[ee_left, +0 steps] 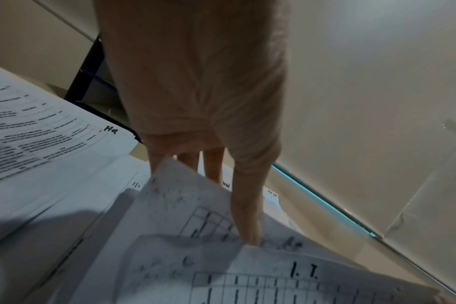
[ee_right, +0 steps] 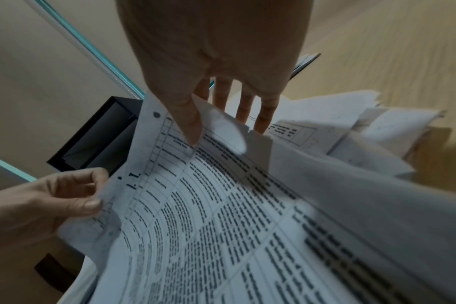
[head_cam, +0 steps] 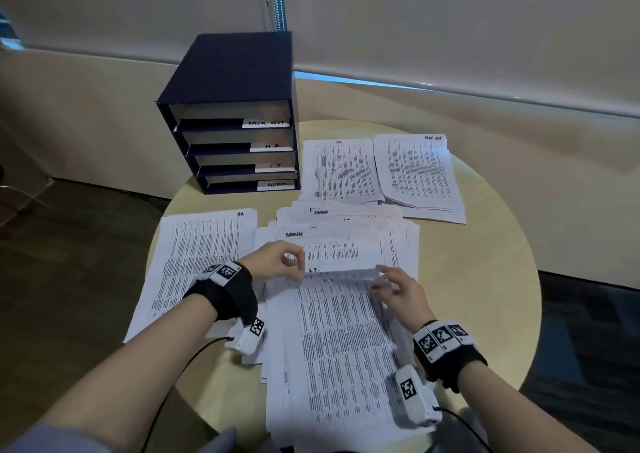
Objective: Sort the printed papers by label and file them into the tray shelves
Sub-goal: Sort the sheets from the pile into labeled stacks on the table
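On the round table, a loose central pile of printed papers point(head_cam: 339, 355) lies in front of me. Its top sheet, labelled I.T. point(ee_right: 195, 205), has its far edge raised. My left hand point(head_cam: 294, 262) pinches that edge near the label, thumb on the margin. At the edge's right corner, my right hand point(ee_right: 221, 125) pinches it with the thumb on top and the fingers behind. An ADMIN sheet point(head_cam: 329, 248) lies just beyond. The navy tray shelf unit point(head_cam: 228, 71) stands at the back left, with shelves labelled TASK LIST, H.R., I.T. and ADMIN.
An HR pile point(head_cam: 197, 262) lies at the left. An I.T. pile point(head_cam: 339, 172) and a task list pile point(head_cam: 419, 172) sit at the back right beside the shelves. The table's bare rim point(head_cam: 485, 279) curves round on the right; a wall runs behind.
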